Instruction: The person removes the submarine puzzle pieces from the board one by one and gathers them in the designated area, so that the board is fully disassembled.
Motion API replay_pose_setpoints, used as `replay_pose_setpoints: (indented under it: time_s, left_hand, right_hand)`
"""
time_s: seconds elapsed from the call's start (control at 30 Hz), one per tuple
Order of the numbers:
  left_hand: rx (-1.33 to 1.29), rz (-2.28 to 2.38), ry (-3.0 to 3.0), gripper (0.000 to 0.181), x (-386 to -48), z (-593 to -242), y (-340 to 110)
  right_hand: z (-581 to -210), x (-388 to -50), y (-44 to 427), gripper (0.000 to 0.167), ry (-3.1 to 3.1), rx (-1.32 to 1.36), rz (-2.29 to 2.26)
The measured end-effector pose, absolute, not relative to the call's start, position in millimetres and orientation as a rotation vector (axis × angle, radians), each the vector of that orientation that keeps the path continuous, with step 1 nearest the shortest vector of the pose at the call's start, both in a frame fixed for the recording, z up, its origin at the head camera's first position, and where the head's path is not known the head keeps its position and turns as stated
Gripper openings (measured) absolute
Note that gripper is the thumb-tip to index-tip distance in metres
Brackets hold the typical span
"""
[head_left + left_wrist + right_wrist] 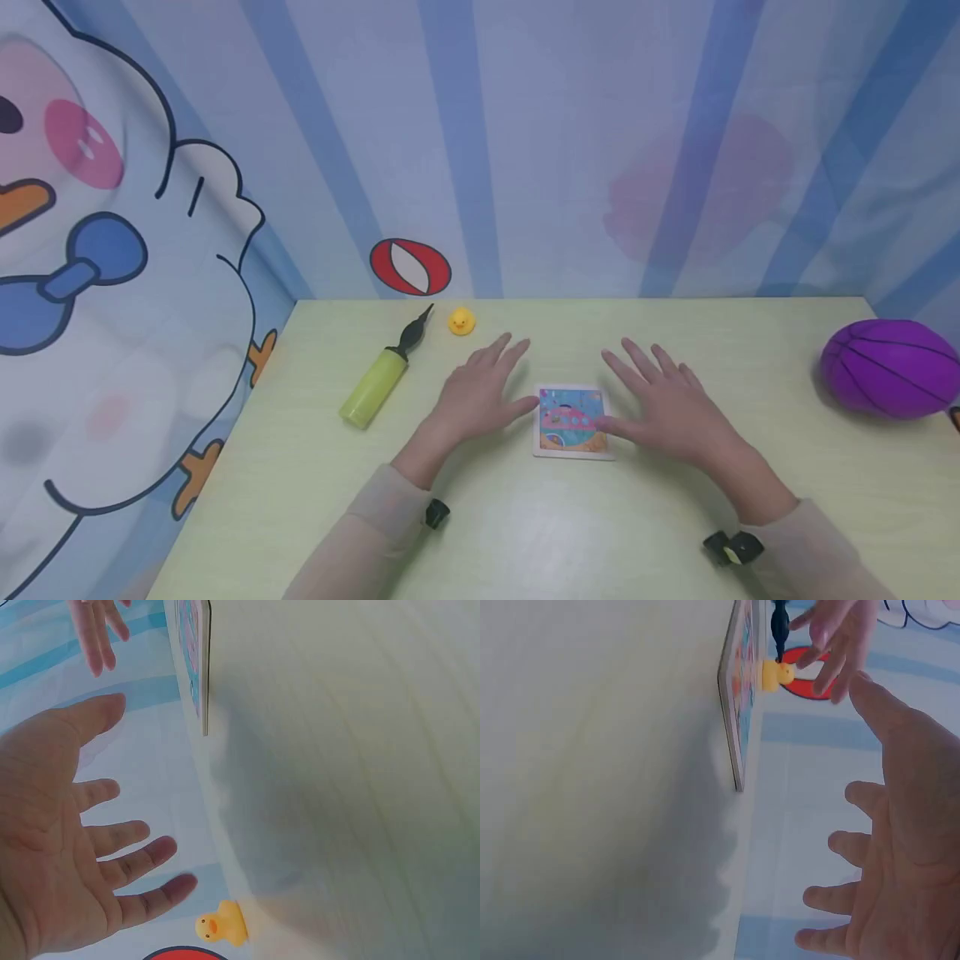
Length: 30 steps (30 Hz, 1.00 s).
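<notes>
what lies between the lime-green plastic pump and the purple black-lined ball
In the head view: the left hand, the square blue-and-pink picture board, then the right hand.

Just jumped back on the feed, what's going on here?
A person has the left grip and right grip, fingers spread, above the table, one on either side of a square picture board. The board lies flat, and neither grip is holding anything. Left of them lies a yellow-green pump with a black nozzle, its tip near a small yellow duck. A purple ball sits at the right.
</notes>
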<state>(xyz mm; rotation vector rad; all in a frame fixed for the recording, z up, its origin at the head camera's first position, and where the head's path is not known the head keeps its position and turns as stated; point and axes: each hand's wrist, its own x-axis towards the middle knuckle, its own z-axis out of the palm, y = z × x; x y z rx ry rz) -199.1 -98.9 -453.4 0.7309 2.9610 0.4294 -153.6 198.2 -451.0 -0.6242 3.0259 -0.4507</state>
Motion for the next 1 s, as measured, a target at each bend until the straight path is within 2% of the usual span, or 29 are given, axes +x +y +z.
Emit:
replay_pose_setpoints:
  time_s: [0.17,0.43,0.73,1.0]
  left_hand:
    - [0.699,0.499,2.953,0.066,-201,-459,-96]
    - [0.697,0.474,2.892,0.043,-207,-470,-88]
    - [0.743,0.441,2.848,0.033,-205,-469,-80]
    - [0.731,0.438,2.845,0.031,-205,-472,-78]
  right_hand:
    - [-460,-144,184,0.092,2.995,-0.749,-0.448]
    - [-470,-132,163,0.074,2.885,-0.874,-0.457]
    - [-472,-127,152,0.074,2.852,-0.898,-0.355]
    - [-471,-125,150,0.076,2.844,-0.888,-0.332]
